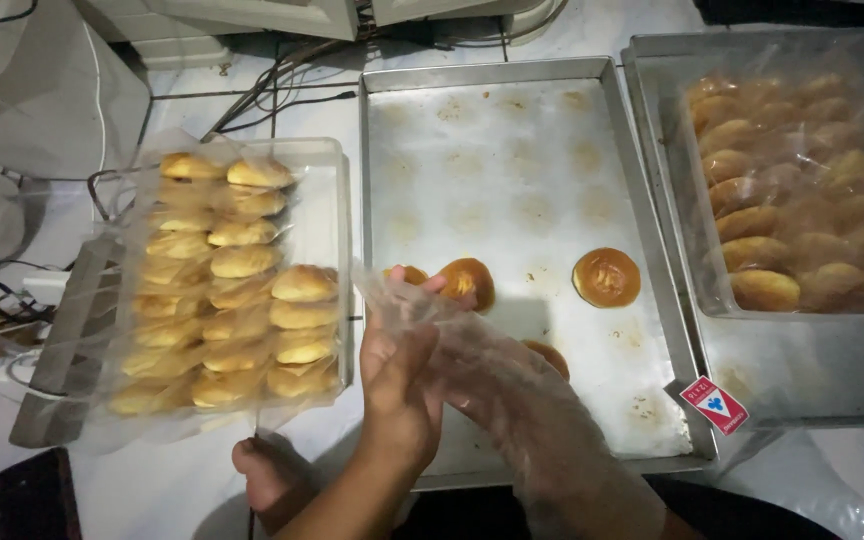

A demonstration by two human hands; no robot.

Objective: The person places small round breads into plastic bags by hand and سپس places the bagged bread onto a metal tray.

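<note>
My left hand [399,372] is bare and pinches the edge of a thin clear plastic glove [422,305] that covers my right hand [522,400]. Both hands hover over the near edge of a large metal baking tray [512,150]. My gloved right hand lies flat with its fingers pointing left, and nothing shows in its grip. Round brown buns lie loose on the tray: one [468,281] just beyond my fingertips, one [606,277] further right, and one [550,357] partly hidden under the glove.
To the left stands a clear plastic container [330,190] of wrapped pale buns [242,262]. A second metal tray [802,380] on the right holds a plastic-covered box of buns [802,190]. A small red and white packet [714,405] lies between the trays. Cables [282,85] run along the back. A bare foot [270,472] is near my left arm.
</note>
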